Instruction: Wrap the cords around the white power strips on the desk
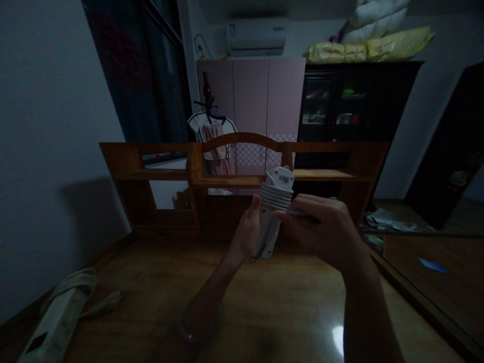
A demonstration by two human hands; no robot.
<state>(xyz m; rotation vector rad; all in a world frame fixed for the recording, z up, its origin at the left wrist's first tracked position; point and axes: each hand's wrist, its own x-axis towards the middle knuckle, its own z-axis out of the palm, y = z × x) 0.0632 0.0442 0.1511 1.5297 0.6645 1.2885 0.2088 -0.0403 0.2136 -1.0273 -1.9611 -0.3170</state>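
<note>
A white power strip (283, 177) is held up in front of me, tilted, with its back and a small label facing me. Several turns of its white cord (276, 195) lie wrapped around the strip's upper half. My left hand (246, 234) grips the strip from the left, thumb up along its side just below the coils. On the other side, my right hand (327, 227) pinches the cord close to the lowest turns. Part of the strip's lower end and the fingers behind it are hidden.
Beneath my hands is a wooden desk top (295, 302) with a wooden shelf unit (159, 175) along its far edge. A second power strip (56, 322) with coiled cord rests at the lower left by the wall. Lower floor lies to the right.
</note>
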